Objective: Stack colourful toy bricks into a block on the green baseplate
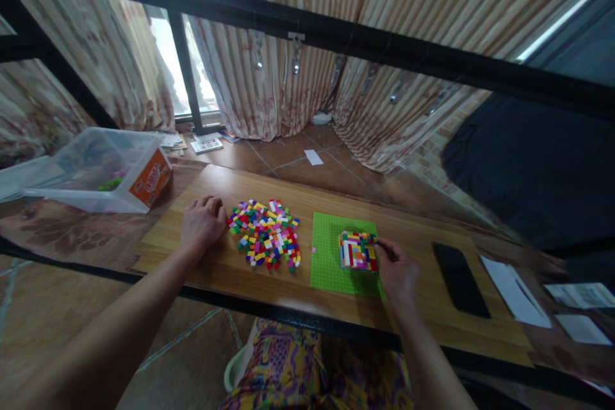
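Observation:
My right hand (pixel 398 269) is at the right side of a block-shaped build of toy bricks (pixel 356 252) in many colours. Its thumb and forefinger are pinched at the build's upper right corner, around a small dark toy brick that is mostly hidden. Beneath the build is a green studded baseplate (pixel 327 275). A single pink brick (pixel 314 249) lies at the baseplate's left edge. On the tabletop, just left of a pile of loose toy bricks (pixel 266 234), rests my left hand (pixel 203 223). Its fingers curl inward, and whatever they may hold is hidden.
The wooden tabletop (pixel 216 278) bears a black phone-like slab (pixel 461 280) on the right, with white papers (pixel 514 291) beyond. At far left stands a clear plastic bin (pixel 96 166) with an orange label. A black metal bar (pixel 307 22) crosses above the table's far side.

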### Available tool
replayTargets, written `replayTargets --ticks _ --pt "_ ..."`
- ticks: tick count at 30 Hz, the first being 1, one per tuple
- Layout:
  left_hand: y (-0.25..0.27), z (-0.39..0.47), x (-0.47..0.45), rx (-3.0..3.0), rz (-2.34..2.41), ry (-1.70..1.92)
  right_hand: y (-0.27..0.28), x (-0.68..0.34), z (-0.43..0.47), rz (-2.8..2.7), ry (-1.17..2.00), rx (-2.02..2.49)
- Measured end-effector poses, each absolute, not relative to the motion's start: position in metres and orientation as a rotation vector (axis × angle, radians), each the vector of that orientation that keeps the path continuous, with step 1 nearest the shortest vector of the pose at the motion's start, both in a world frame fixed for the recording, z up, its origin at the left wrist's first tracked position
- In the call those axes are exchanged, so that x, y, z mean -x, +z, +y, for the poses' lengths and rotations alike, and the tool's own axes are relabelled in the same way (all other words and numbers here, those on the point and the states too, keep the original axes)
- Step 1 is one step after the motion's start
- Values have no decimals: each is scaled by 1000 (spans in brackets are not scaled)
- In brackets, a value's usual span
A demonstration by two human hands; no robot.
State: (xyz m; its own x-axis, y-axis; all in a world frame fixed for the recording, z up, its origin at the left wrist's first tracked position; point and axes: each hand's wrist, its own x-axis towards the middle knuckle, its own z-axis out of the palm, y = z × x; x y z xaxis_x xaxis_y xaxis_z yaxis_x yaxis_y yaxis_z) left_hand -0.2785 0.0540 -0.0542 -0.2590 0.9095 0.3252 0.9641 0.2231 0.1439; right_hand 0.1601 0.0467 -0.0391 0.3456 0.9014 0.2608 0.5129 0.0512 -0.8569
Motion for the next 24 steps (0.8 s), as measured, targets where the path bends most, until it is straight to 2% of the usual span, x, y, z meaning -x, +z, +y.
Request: replayTargets --ticks 10,24 --pt "-53 53 277 1794 -2342 -512 -52 -159 53 -1286 505 1611" --pt "-55 54 277 1773 -2335 -537 -40 -164 51 -1380 493 1653"
